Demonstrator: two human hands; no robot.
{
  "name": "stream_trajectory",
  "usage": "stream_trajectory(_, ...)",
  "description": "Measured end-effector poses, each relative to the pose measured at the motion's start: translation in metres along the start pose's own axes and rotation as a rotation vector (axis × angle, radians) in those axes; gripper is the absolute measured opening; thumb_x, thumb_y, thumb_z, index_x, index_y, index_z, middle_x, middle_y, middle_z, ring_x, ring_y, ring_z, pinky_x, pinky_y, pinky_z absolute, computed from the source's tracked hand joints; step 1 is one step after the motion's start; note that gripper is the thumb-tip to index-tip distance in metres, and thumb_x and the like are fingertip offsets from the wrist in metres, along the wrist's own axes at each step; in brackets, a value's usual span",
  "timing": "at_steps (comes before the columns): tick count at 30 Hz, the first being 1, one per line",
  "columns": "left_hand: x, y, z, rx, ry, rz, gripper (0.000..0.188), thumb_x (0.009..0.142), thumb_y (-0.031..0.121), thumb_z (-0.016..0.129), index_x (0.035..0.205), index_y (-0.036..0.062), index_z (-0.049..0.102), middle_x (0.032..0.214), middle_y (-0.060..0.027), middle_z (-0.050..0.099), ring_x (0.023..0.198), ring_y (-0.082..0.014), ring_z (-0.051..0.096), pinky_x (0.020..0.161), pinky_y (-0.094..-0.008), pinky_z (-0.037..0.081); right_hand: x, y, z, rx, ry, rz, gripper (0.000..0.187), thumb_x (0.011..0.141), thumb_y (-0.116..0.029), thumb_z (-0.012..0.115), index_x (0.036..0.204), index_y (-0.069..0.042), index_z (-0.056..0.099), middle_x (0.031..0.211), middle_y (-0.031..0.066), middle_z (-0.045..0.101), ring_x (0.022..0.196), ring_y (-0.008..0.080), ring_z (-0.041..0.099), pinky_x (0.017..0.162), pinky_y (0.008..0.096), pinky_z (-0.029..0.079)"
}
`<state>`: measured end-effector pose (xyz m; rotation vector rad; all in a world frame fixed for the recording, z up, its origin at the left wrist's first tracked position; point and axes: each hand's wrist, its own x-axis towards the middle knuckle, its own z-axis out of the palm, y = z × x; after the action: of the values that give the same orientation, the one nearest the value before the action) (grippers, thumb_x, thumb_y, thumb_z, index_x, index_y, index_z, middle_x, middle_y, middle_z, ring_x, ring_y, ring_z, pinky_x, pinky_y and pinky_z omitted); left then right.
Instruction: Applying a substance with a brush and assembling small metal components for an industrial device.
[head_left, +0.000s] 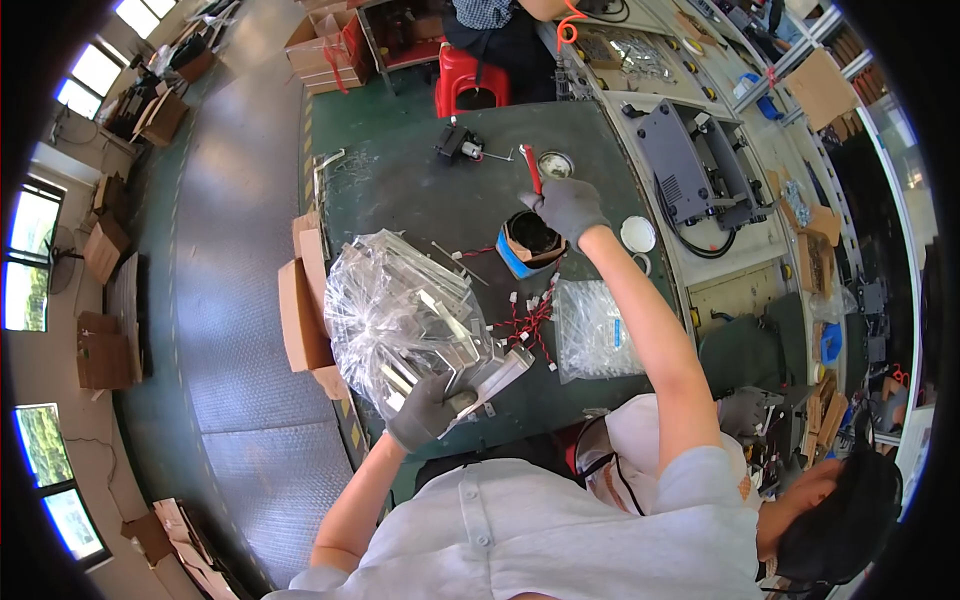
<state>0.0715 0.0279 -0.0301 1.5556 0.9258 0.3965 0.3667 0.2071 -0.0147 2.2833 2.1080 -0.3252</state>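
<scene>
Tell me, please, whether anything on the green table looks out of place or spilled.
The red-and-black wires lie in a loose tangle beside the clear plastic bag, their white connectors pointing every way, which looks untidy. I see no plain spill on the table.

A slim red-handled tool [532,171] stands tilted in the right hand [573,210]; a long, silvery metal bracket [506,374] slants from the left hand [427,412] over the tabletop [400,190].
</scene>
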Motion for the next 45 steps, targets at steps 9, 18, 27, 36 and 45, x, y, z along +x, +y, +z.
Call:
stream_trajectory(9,-0.031,-0.013,-0.003,-0.003,0.147,-0.036,0.013,0.081,0.011,0.06,0.089,0.0015,0.059,0.072,-0.0179,0.058,0.062,-0.0274,0.053,0.062,-0.0328,0.044,0.026,-0.031,0.003,-0.153,-0.111,-0.161,0.042,0.085,-0.047,0.047,0.087,-0.009,0.066,0.079,0.0123,0.065,0.076,0.0294,0.063,0.066,0.0427,0.047)
stream_trajectory(18,-0.051,-0.012,-0.032,0.015,0.143,-0.001,0.023,0.083,0.003,0.055,0.106,0.0006,0.059,0.084,-0.0045,0.062,0.078,-0.0114,0.055,0.072,-0.0257,0.044,-0.039,-0.035,-0.072,0.039,0.378,-0.012,0.04,0.084,-0.046,0.046,0.078,-0.011,0.066,0.07,0.0131,0.062,0.067,0.0317,0.062,0.058,0.0404,0.046)
stream_trajectory(27,-0.067,0.012,-0.065,-0.249,-0.01,0.179,0.03,0.084,0.002,0.054,0.114,0.001,0.055,0.102,-0.0028,0.06,0.093,-0.0104,0.051,0.084,-0.025,0.04,-0.195,-0.054,-0.09,1.765,0.555,0.089,0.03,0.087,-0.034,0.052,0.072,-0.007,0.056,0.056,-0.0006,0.048,0.044,0.0058,0.04,0.043,0.02,0.033)
stream_trajectory(36,-0.076,0.011,-0.078,-0.16,-0.101,0.187,0.025,0.082,0.006,0.058,0.107,0.0013,0.058,0.101,-0.0051,0.059,0.095,-0.017,0.053,0.086,-0.0291,0.039,-0.227,-0.073,-0.091,1.582,0.406,0.026,0.032,0.088,-0.032,0.049,0.07,-0.007,0.054,0.061,0.0021,0.054,0.044,0.0038,0.04,0.04,0.0187,0.029)
stream_trajectory(45,-0.083,0.014,-0.083,-0.21,-0.161,0.204,0.028,0.084,0.009,0.058,0.111,0.0015,0.057,0.103,-0.0036,0.058,0.095,-0.0144,0.051,0.085,-0.0278,0.039,-0.235,-0.089,-0.099,1.553,0.357,0.028,0.031,0.085,-0.036,0.054,0.07,-0.009,0.052,0.058,-0.001,0.05,0.044,0.0033,0.038,0.04,0.0178,0.026)
